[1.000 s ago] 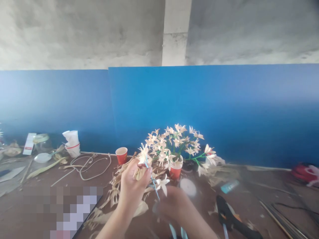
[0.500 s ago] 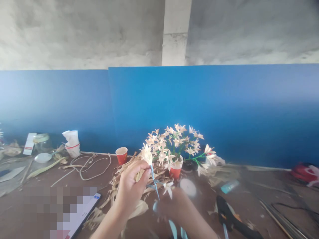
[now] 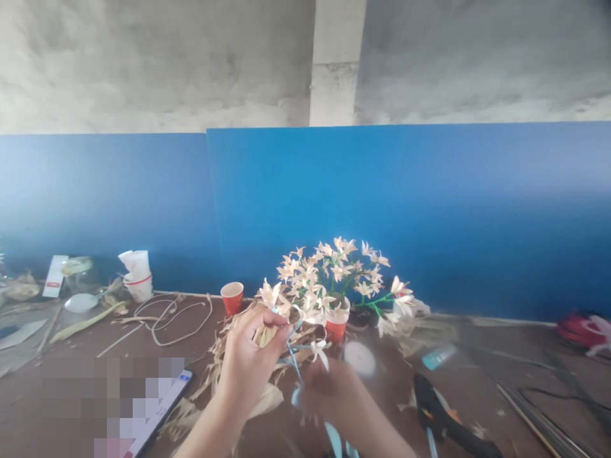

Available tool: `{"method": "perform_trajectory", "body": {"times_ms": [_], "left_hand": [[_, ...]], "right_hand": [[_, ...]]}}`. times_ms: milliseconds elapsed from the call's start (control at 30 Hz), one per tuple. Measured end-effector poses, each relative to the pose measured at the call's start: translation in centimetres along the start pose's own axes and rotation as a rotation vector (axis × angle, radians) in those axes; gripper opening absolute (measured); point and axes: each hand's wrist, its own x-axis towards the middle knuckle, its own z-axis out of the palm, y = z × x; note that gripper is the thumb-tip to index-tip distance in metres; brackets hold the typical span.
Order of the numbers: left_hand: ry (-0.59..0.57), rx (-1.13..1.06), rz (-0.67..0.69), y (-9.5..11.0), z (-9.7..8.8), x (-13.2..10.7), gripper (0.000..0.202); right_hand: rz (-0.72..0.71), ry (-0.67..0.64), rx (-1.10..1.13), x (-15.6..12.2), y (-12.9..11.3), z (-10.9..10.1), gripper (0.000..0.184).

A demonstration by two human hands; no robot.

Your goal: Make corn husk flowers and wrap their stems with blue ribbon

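My left hand [image 3: 252, 346] is closed in a pinch on the blue-wrapped stem of an artificial flower [image 3: 270, 294] with pale petals. The stem slants down from my fingers toward my right hand [image 3: 331, 391]. That hand is curled and blurred beside the stem's lower end, and what its fingers hold is hidden. A small white flower [image 3: 320, 353] on a bluish stem sticks out between the hands. Just behind them, a bunch of pale artificial flowers [image 3: 340, 273] with green stems stands in a red paper cup [image 3: 337, 329].
Dried husk strips [image 3: 222, 346] lie around my left hand. Another red cup [image 3: 232, 298], a white cable [image 3: 179, 331] and a phone [image 3: 165, 407] are on the left. A black glue gun [image 3: 442, 416] and a white round object [image 3: 359, 359] are on the right. A blue partition [image 3: 382, 191] stands behind.
The flower in my left hand has tipped to the left and dropped slightly. A pale loop now shows near my left fingertips. My right hand stays in nearly the same place.
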Motion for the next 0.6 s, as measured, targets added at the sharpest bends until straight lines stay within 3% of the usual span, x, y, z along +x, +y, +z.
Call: {"method": "perform_trajectory", "body": {"times_ms": [233,467,600], "left_hand": [[0.013,-0.248,-0.170,1.7,-0.8,0.2,0.015],[0.091,-0.266,-0.260,1.1,-0.8,0.9,0.014],[0.037,-0.395,-0.306,0.7,-0.6,0.9,0.021]], "right_hand": [[0.111,-0.066,0.127,1.5,2.1,-0.4,0.016],[0.031,-0.018,0.083,1.4,2.8,-0.1,0.012],[0.027,-0.038,0.095,0.9,2.7,-0.1,0.018]]}}
